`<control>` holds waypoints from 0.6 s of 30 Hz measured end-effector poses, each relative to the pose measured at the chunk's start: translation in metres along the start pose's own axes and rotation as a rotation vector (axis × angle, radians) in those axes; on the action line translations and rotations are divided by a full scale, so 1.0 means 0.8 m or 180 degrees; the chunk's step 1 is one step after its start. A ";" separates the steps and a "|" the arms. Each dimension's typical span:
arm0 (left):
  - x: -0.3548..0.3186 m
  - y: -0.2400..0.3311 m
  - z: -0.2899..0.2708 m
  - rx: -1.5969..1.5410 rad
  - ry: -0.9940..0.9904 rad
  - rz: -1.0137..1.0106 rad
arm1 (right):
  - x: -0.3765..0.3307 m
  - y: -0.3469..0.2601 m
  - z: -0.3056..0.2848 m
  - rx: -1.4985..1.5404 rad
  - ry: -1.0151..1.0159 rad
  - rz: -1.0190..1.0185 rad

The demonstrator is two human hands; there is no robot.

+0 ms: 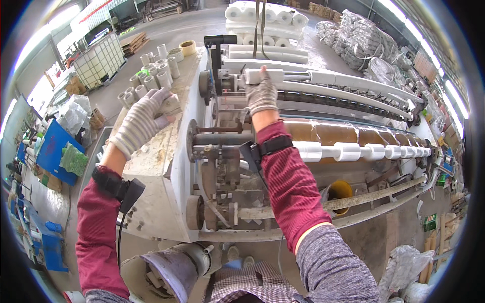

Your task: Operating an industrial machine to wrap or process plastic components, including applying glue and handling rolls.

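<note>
My left hand (141, 120), in a striped knit glove, has its fingers and thumb around a short pale tube (171, 104) above the worn machine top. Beyond it, several cardboard tubes (162, 79) stand upright in a cluster. My right hand (261, 95), also gloved, reaches over the machine and grips a small white roll (273, 76) at the left end of a metal shaft (297, 76). Its palm side is hidden. Nearer, a row of white film rolls (347, 151) sits along another shaft, in front of a wide brown roller (328, 132).
An upright black-topped post (215, 55) stands left of my right hand. Below me are a bin (169, 272) with scraps and a yellow-rimmed bucket (340, 191) under the machine. Large white rolls (268, 22) are stacked beyond. A caged tank (98, 63) stands far left.
</note>
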State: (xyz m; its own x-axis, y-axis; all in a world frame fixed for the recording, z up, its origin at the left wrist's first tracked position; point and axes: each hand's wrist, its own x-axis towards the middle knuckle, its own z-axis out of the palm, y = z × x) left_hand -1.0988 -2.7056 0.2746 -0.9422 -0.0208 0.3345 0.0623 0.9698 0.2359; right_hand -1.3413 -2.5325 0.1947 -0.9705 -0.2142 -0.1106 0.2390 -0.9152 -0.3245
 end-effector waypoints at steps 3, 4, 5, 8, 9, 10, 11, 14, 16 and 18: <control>0.046 0.038 0.026 -0.0329 0.0112 0.0135 | 0.047 -0.096 -0.037 -0.0510 -0.0106 -0.0454; 0.063 0.045 0.033 -0.0332 0.0018 0.0139 | 0.049 -0.107 -0.032 -0.0424 -0.0050 -0.0391; 0.082 0.050 0.040 -0.0311 -0.0003 0.0117 | 0.049 -0.105 -0.030 -0.0310 -0.0133 -0.0339; 0.149 0.066 0.080 -0.0318 -0.0039 0.0402 | 0.044 -0.107 -0.034 -0.0237 -0.0170 -0.0230; 0.172 0.071 0.093 -0.0216 -0.0004 0.0476 | 0.045 -0.110 -0.038 -0.0237 -0.0162 -0.0195; 0.192 0.076 0.106 -0.0126 0.0032 0.0556 | 0.047 -0.118 -0.047 -0.0245 -0.0147 -0.0167; 0.204 0.079 0.116 -0.0170 0.0042 0.0490 | 0.046 -0.128 -0.058 -0.0251 -0.0508 0.0059; 0.238 0.099 0.141 -0.0523 0.0246 0.1196 | 0.022 -0.142 -0.086 -0.0498 -0.0915 0.0631; 0.266 0.130 0.165 -0.0122 0.0069 0.0955 | 0.009 -0.128 -0.101 -0.0780 -0.0731 0.1097; 0.263 0.118 0.161 -0.0264 -0.0155 0.0414 | -0.016 -0.094 -0.093 -0.0693 -0.0864 0.1393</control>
State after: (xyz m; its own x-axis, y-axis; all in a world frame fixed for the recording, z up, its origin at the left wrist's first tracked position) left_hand -1.3338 -2.5873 0.2496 -0.9391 0.1175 0.3229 0.2100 0.9400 0.2687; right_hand -1.3444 -2.4353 0.1511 -0.7458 -0.6649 -0.0422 0.5946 -0.6357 -0.4923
